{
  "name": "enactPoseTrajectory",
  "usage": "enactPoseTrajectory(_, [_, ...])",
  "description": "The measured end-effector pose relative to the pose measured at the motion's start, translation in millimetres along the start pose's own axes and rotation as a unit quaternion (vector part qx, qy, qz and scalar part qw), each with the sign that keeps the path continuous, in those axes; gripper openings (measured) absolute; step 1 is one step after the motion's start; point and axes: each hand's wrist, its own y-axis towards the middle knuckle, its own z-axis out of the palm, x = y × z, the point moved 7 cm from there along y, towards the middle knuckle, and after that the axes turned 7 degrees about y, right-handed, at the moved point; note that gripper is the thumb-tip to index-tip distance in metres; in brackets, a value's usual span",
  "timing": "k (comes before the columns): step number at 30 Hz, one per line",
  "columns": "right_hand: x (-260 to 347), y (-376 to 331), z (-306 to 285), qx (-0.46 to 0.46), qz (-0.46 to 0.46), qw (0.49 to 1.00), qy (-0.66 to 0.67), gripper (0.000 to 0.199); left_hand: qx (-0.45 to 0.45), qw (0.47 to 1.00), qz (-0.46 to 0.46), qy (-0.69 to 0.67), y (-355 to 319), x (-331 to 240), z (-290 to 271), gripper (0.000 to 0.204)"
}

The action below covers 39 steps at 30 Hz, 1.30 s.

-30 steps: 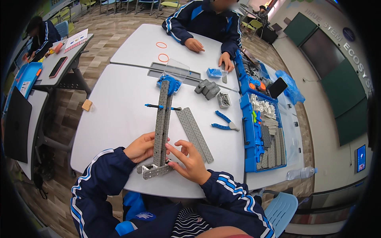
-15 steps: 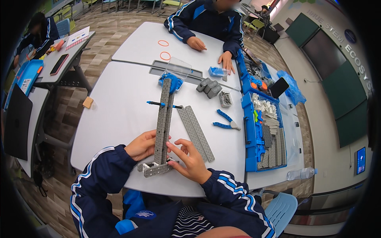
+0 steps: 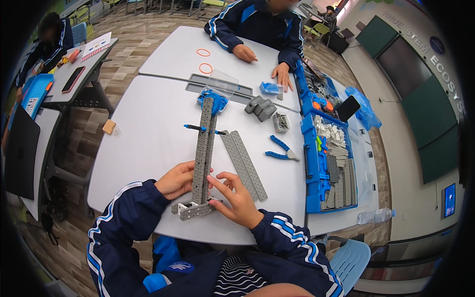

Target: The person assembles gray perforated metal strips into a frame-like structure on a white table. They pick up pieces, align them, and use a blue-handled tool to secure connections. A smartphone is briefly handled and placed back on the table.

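Grey beam assembly [image 3: 201, 153], aimed at twelve o'clock over the white table [image 3: 133, 133], seems light and stiff, best grasped low. It is gripped at seven o'clock by the left hand [image 3: 179, 182] and lightly touched at five by the spread right hand [image 3: 241, 202]. Long and perforated, it is crossed by a blue-and-black rod [image 3: 195, 127].

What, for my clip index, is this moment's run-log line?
left hand: holding grey beam assembly; right hand: open, at its near end; nearby: loose grey beams, blue-handled pliers
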Motion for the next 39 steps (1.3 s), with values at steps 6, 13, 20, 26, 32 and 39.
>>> enactPoseTrajectory(6, [-0.4,0.9,3.0,0.007,-0.004,0.999,0.035,0.074,-0.025,0.999,-0.007,-0.022,0.8,0.2,1.8,0.031])
enactPoseTrajectory(13, [3.6,-0.2,10.8,0.030,-0.012,0.999,0.042,0.085,-0.048,0.998,0.019,-0.034,1.9,-1.5,-3.3,0.031])
enactPoseTrajectory(20, [7.6,4.3,14.7,0.028,0.017,0.997,0.074,0.087,-0.086,0.995,0.036,-0.024,2.4,-4.5,-10.5,0.030])
enactPoseTrajectory(26, [11.6,10.5,-4.5,-0.062,0.001,0.995,0.076,0.064,-0.122,0.989,0.067,0.044,7.2,-26.5,-10.3,0.039])
enactPoseTrajectory(32, [-18.4,10.4,-15.1,-0.160,0.145,0.938,0.270,0.039,-0.104,0.989,0.105,-0.023,25.5,-40.2,-4.1,0.050])
enactPoseTrajectory(39, [-26.4,11.9,11.8,-0.082,0.200,0.831,0.512,0.056,-0.048,0.975,0.201,0.077,18.5,-54.6,10.7,0.048])
